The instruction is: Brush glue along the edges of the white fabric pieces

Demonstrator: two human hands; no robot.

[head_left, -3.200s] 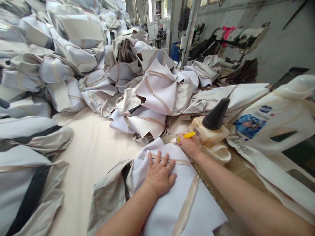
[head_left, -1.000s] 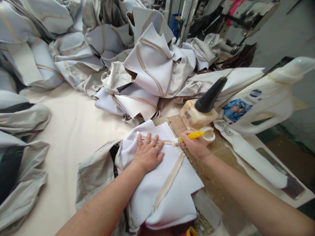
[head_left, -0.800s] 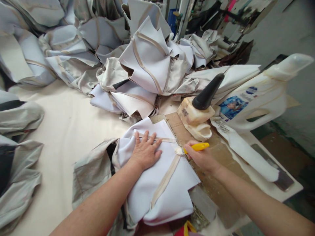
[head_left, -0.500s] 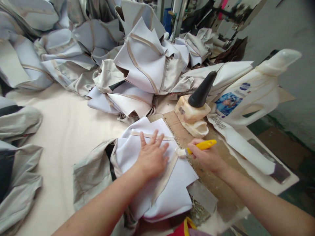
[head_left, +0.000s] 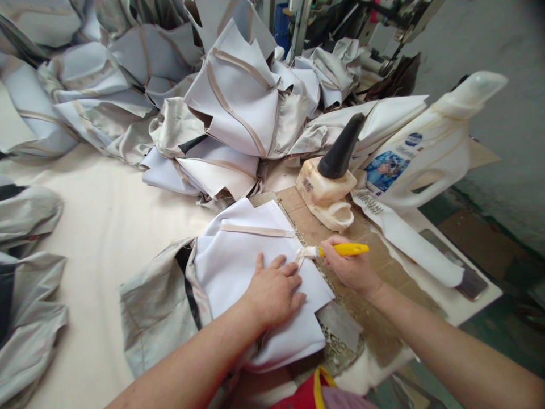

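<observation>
A white sewn bag piece point(head_left: 230, 267) with a beige tape strip point(head_left: 255, 230) along its upper part lies in front of me, its grey lining point(head_left: 153, 307) bunched at the left. My left hand point(head_left: 275, 292) rests on the white panel with fingers spread, covering much of a second strip. Pinched in my right hand point(head_left: 347, 267) is a yellow-handled brush point(head_left: 347, 249). Its whitish, coated bristles touch the panel near the right edge, close to my left fingertips.
Piled white and grey pieces point(head_left: 238, 102) fill the back of the table. At the right stand a stained glue container point(head_left: 323, 190) with a black cone and a big white jug point(head_left: 426, 147). Cardboard point(head_left: 378, 301) lies under the work; a phone point(head_left: 472, 284) sits near the table edge.
My left hand has slid down and right over the panel, onto the second strip. The brush remains in my right hand near the panel's right edge. The whole view has shifted slightly.
</observation>
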